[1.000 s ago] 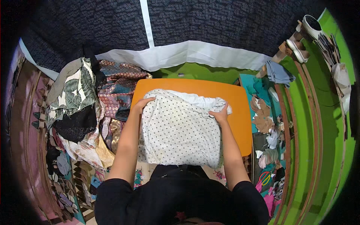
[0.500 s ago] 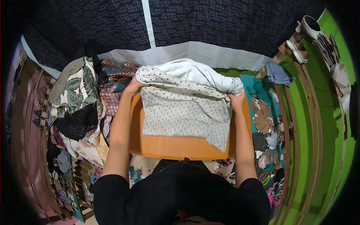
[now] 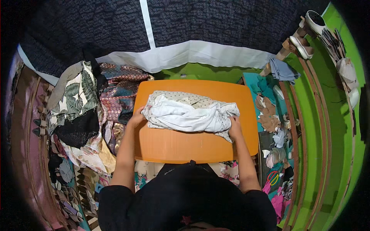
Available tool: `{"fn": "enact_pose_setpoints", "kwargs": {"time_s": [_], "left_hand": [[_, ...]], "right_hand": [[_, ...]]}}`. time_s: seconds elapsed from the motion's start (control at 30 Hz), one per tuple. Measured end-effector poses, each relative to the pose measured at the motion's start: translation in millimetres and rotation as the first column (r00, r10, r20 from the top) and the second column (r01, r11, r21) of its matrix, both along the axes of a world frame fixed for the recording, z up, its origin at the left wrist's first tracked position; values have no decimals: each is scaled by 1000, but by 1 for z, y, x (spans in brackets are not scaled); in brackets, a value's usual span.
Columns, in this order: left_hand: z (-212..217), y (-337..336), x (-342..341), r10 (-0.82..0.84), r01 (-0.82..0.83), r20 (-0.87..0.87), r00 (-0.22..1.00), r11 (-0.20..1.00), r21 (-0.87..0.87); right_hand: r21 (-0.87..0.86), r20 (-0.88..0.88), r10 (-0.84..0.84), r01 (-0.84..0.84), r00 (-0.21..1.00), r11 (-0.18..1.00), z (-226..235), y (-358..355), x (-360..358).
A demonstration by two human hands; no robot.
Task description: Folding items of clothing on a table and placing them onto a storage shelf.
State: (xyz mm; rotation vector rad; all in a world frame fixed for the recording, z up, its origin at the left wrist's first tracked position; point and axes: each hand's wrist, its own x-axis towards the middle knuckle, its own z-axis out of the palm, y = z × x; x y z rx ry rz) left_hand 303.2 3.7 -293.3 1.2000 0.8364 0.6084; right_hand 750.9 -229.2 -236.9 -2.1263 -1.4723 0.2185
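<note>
A white cloth with small dark dots (image 3: 185, 114) lies bunched in a wide band across the orange table (image 3: 173, 148). Its plain white side faces up along the near part, and the dotted side shows at the far edge. At the cloth's left end, my left hand (image 3: 137, 117) is closed on the fabric. My right hand (image 3: 234, 128) grips the right end, where the material is gathered and a corner hangs toward me. Some of the fingers of both hands are hidden by the folds.
Piled garments (image 3: 79, 111) and patterned fabric (image 3: 119, 88) crowd the table's left side. On the right lie brown and teal scraps (image 3: 266, 111) and scissors with coloured handles (image 3: 273, 178). Wooden racks with shoes (image 3: 302, 47) line the green wall. A dark curtain (image 3: 216, 27) hangs behind.
The cloth has come down toward me from a raised, half-hanging position onto the table. Its near dotted panel no longer hangs in front, and both hands have lowered with it.
</note>
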Motion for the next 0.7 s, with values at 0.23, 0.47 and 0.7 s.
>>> {"fn": "enact_pose_setpoints", "kwargs": {"time_s": [0.23,0.47,0.7], "left_hand": [[61,-23,-11,-88,-68,-224,971,793,-606],[52,-47,38,171,-288,-260,950,798,-529],[87,-65,39,398,-325,129,908,866,-381]], "right_hand": [[151,142,-72,51,987,987,83,50,-66],[-180,179,219,-187,959,966,37,77,-170],[-321,38,269,-243,962,915,20,89,-194]]}}
